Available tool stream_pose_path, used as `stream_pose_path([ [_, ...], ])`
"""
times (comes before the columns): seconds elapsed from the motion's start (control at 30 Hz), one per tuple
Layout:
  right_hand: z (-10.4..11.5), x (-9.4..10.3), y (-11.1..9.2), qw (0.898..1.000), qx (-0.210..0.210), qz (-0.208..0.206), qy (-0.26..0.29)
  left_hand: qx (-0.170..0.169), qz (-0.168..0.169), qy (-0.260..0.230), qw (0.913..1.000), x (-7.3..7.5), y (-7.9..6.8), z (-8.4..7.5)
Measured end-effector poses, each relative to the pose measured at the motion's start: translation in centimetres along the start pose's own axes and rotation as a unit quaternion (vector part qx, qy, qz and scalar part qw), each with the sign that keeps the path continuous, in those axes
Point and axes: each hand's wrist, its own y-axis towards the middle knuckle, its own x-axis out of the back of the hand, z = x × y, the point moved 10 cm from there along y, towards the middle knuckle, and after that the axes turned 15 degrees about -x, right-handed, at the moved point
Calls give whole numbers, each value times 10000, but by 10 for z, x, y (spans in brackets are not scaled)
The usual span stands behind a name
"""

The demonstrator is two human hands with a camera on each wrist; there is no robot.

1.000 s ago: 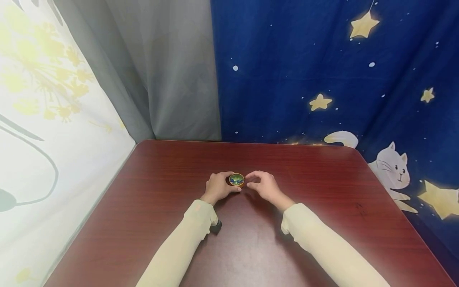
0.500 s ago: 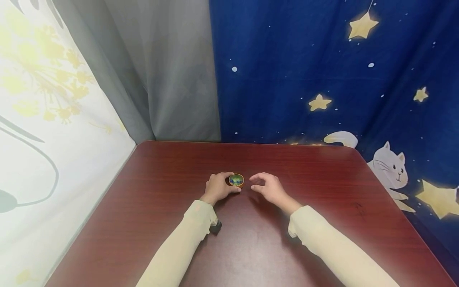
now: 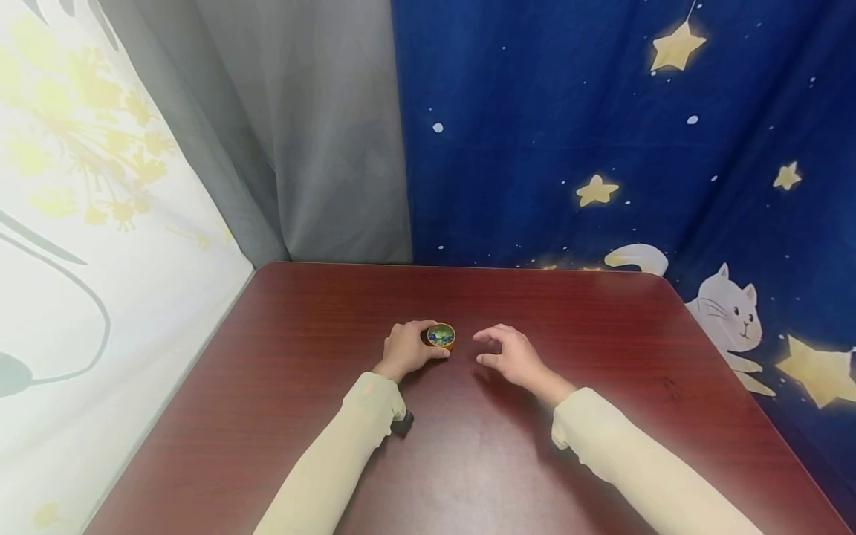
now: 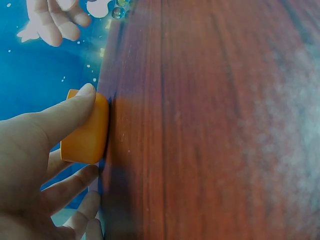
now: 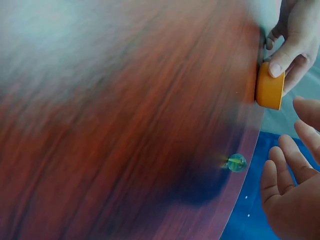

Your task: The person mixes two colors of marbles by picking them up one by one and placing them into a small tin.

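Observation:
My left hand (image 3: 405, 349) holds a small round orange bowl (image 4: 85, 145) upright on the table, thumb on its near side and fingers around the far side. Green and blue glassy contents show inside the bowl in the head view. To the right of it, apart from the bowl, my right hand (image 3: 518, 358) hovers low with fingers loosely bent and nothing visible in them. Beside that hand in the right wrist view, a clear glass marble (image 5: 236, 162) with a coloured core lies on the table. More than one marble (image 4: 118, 12) shows at the top of the left wrist view.
Dark red wood-grain table (image 3: 321, 312) lies under both hands. Behind it hang a grey curtain (image 3: 341, 148) and a blue star-patterned curtain (image 3: 508, 148). A pale patterned curtain (image 3: 134, 297) borders the left edge. A small black object (image 3: 403, 423) sits at the left cuff.
My right hand has drawn away from the bowl, moving right and slightly nearer, its fingers still loosely bent. The left hand and the bowl stay where they were.

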Motion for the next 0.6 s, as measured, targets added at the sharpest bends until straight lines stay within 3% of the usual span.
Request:
stream_pose_path([
  [0.13, 0, -1, -4, 9995, 202, 97, -218, 0, 8, 31, 10000, 0, 0, 0],
  [0.6, -16, -1, -9, 9967, 133, 304, -746, 67, 72, -9, 10000, -1, 0, 1],
])
